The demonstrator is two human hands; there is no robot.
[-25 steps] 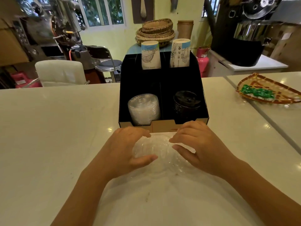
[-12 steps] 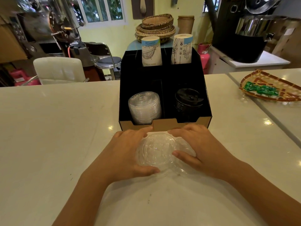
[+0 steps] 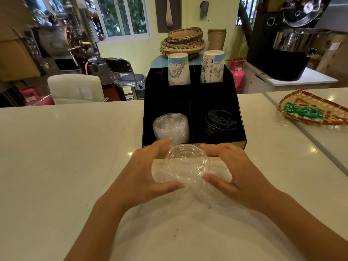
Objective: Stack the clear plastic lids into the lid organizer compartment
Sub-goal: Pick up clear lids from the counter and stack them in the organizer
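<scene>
A clear plastic lid [image 3: 187,162] is held between my left hand [image 3: 145,176] and my right hand [image 3: 235,172], just in front of the black lid organizer [image 3: 239,117]. More clear lids [image 3: 216,196] lie loose on the counter under my hands. A stack of clear lids [image 3: 171,127] leans in the organizer's front left compartment. Black lids [image 3: 220,121] fill the front right compartment. Both hands grip the held lid by its rim, thumbs on the near edge.
Two paper cup stacks [image 3: 178,69] stand in the organizer's rear compartments. A woven tray with green packets [image 3: 312,110] lies at the right on the white counter [image 3: 66,157]. Chairs, baskets and machines stand beyond the counter's far edge.
My hands went from pressing on the loose lids to lifting one lid off the counter, toward the organizer's front edge.
</scene>
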